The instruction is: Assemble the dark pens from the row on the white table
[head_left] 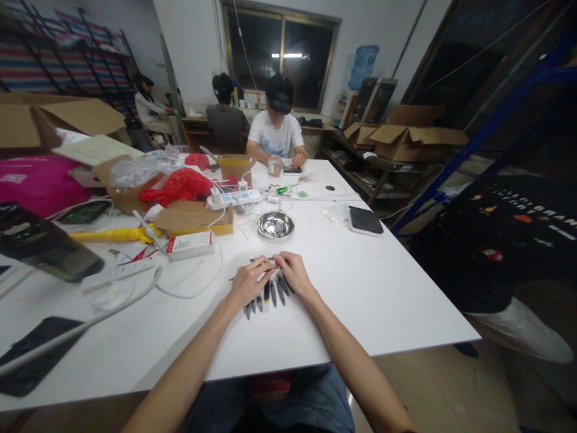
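Observation:
My left hand [251,279] and my right hand [293,272] meet above the white table, fingers closed in a pinch around a slim dark pen [271,259]. Fingers hide most of it. A dark tip also pokes out left of my left hand; whether it belongs to the same pen I cannot tell. Beneath my hands several dark pens [273,293] lie side by side in a row, points toward me, one of them with a yellow band. Just beyond my hands stands a shiny metal bowl [276,225] with small pieces in it, too small to make out.
Left of the bowl are a red-and-white box [190,245], a cardboard tray [198,218], power strips [234,198], cables and red bags [183,185]. A dark bottle [45,243] lies far left. A black-topped square device [365,220] lies right. A person [276,135] sits opposite; another stands right.

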Demonstrator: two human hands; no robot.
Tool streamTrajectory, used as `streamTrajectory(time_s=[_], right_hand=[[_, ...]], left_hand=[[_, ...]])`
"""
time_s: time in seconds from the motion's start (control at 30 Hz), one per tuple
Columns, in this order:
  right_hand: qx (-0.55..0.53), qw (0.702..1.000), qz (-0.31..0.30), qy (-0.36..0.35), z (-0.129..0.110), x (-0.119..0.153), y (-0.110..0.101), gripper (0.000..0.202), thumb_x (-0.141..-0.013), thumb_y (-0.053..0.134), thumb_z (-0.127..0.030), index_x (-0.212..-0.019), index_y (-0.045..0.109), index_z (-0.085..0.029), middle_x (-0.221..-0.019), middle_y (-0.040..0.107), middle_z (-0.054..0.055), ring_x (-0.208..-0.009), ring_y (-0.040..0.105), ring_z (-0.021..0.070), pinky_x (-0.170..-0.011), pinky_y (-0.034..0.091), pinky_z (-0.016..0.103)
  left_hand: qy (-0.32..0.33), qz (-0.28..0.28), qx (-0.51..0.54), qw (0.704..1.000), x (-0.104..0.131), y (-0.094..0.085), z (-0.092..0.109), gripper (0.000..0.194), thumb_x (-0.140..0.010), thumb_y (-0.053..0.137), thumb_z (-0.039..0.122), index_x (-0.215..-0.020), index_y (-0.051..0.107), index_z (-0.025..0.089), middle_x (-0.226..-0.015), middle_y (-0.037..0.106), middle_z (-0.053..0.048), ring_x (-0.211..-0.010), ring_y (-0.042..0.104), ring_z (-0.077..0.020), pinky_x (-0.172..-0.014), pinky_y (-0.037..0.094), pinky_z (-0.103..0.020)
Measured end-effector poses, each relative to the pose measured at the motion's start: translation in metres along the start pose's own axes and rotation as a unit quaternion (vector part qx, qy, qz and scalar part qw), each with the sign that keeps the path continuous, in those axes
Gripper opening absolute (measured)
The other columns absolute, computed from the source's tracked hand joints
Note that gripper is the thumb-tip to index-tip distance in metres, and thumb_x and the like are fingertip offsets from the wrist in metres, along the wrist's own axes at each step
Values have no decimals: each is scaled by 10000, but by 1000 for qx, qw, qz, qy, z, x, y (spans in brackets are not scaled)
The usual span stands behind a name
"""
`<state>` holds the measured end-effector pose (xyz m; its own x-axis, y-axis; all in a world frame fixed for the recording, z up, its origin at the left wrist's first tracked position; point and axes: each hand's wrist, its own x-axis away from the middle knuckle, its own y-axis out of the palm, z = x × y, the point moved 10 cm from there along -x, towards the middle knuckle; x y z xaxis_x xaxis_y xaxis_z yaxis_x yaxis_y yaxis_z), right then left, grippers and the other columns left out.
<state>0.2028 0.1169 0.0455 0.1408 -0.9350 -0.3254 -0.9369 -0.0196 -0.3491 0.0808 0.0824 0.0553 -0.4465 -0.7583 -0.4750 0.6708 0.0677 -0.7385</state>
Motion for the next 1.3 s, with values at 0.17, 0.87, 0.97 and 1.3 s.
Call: streamTrajectory(time_s=[0.17, 0.87, 0.97, 1.3], right_hand=[[31, 999, -15, 9, 14, 12, -19, 270, -938, 572, -408, -899, 677, -162, -777, 626, 13, -696, 516, 153, -691, 403, 267], [-54, 995, -73, 27, 14, 35, -38, 401, -870, 666, -494, -1157, 696, -215, -1138, 661, 86, -957, 612, 207, -848, 493, 332], [-157, 987, 23, 36, 14, 25, -47, 497, -960, 436, -600, -984, 700, -179, -991, 683, 91, -798, 614, 178, -725, 506, 301], [-246, 953, 104, 144, 45, 1, -13, 585, -855, 518, -722, -681, 583, -168, -428, 346, -77, -355, 278, 66, -347, 185, 199]], left_hand=[[-20, -8, -4, 1000, 0, -6, -10, 245, -1012, 448, 323, -977, 670, 224, -993, 659, -20, -885, 646, -134, -754, 460, -234], [-36, 11, -10, 999, 0, -19, -23, 248, -982, 480, 321, -911, 697, 225, -899, 657, -4, -700, 610, -114, -636, 438, -227], [-31, 3, -9, 999, -1, -15, -22, 249, -982, 480, 317, -886, 691, 226, -899, 655, -1, -726, 624, -116, -650, 444, -223], [-41, -9, 7, 999, -2, -14, -22, 261, -990, 477, 352, -906, 681, 212, -913, 647, -19, -787, 636, -131, -686, 462, -227]])
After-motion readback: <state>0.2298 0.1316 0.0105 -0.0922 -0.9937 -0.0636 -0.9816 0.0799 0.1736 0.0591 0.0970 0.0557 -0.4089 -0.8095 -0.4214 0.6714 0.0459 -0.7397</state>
